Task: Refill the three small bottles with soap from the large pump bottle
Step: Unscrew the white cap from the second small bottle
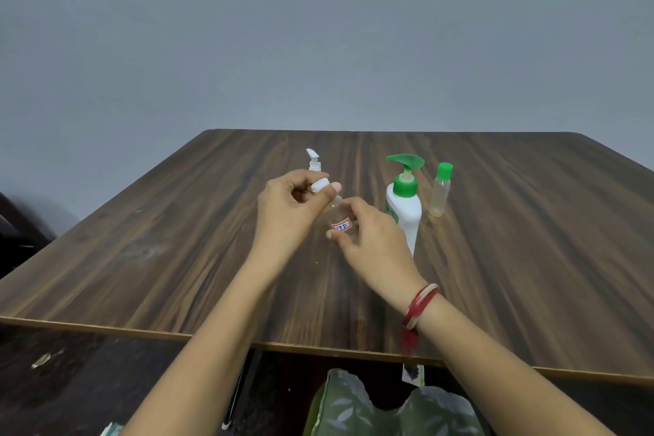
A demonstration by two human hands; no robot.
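1. Fingers (332, 188) of the left hand (288, 211) were curled round the little white cap (319, 185), pinching it on top of the small clear plastic bottle with the red-edged label (340, 220). Looked like a cap twist to me, though I couldn't tell whether it was going on or off.
2. Right hand (373, 235) gripped that bottle's body, holding it low over the middle of the dark wood-grain table (177, 241).
3. The big white pump bottle with the green pump head (405, 214) stood just right of the hands, with a small clear green-capped bottle (440, 193) beside it. A small white-pump bottle (313, 161) poked up behind the left hand.
4. My two cents:
   - Keep the bottle upright and turn only the cap.
   - Hold the body firm but don't squeeze, since soft plastic probably burps out leftovers.
   - Park the cap close by, then bring the mouth right under the green spout.
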